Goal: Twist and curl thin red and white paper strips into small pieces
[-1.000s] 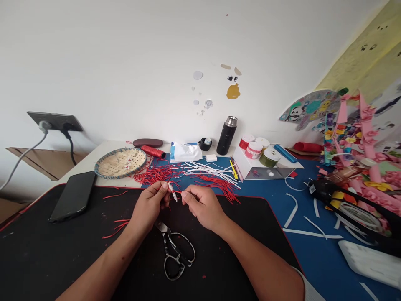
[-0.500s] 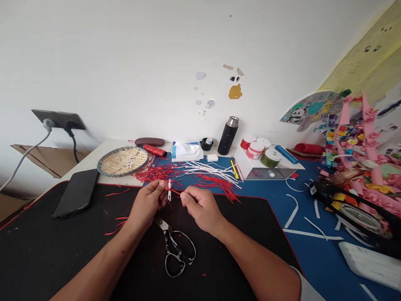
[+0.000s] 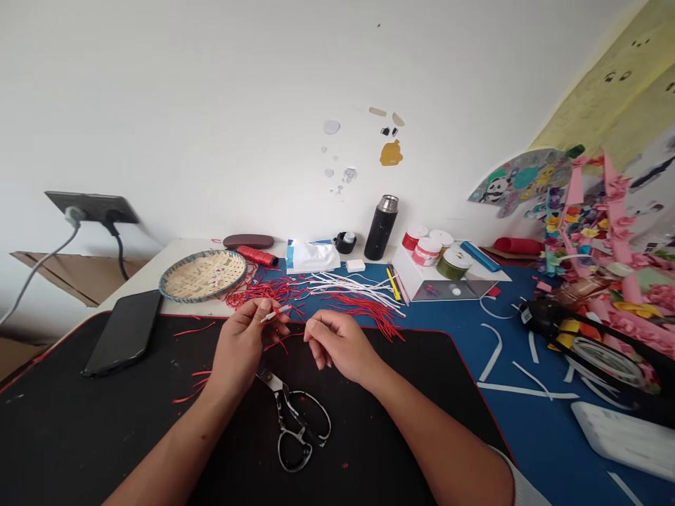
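Note:
My left hand is closed, pinching a small bundle of white cord with red cord wrapped round it. The bundle lies tilted across the fingertips, its right end raised. A short way to the right, my right hand has its thumb against the curled forefinger and the other fingers loosely bent. Whatever is in that pinch, if anything, is hidden. A thin strand of red cord shows between the hands. Scissors with worn black-and-white handles lie below the hands on the black mat, blades partly behind my left wrist.
Behind the hands lie loose red cords, white cords and a red spool. A woven basket and a phone are at left. A black flask and ribbon rolls stand at the back.
The white bundle has turned from upright to tilted in my left hand. My right hand's lower fingers have loosened and dropped a little. The view has shifted slightly.

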Motion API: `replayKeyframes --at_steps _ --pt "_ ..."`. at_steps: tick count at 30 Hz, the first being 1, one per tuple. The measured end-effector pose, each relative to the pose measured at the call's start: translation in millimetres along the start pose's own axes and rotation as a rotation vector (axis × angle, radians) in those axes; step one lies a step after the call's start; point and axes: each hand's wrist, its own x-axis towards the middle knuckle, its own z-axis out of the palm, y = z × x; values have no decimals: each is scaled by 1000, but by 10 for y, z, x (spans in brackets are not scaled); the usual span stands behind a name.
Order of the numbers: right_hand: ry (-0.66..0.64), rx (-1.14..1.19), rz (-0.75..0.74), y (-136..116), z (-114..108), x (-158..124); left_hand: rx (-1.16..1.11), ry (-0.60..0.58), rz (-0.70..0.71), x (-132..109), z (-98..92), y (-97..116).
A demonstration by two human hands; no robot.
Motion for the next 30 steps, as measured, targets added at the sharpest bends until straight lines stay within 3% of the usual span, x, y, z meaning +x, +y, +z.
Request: replayKeyframes --at_steps 7,12,24,30 --pt "-126 38 96 119 26 35 321 -46 164 -130 48 26" --pt "-149 66 71 119 46 28 387 -109 210 -146 71 34" --pt "-112 32 64 55 60 1 165 -212 52 -163 137 107" --pt "-93 27 52 63 63 2 103 -184 12 -148 109 46"
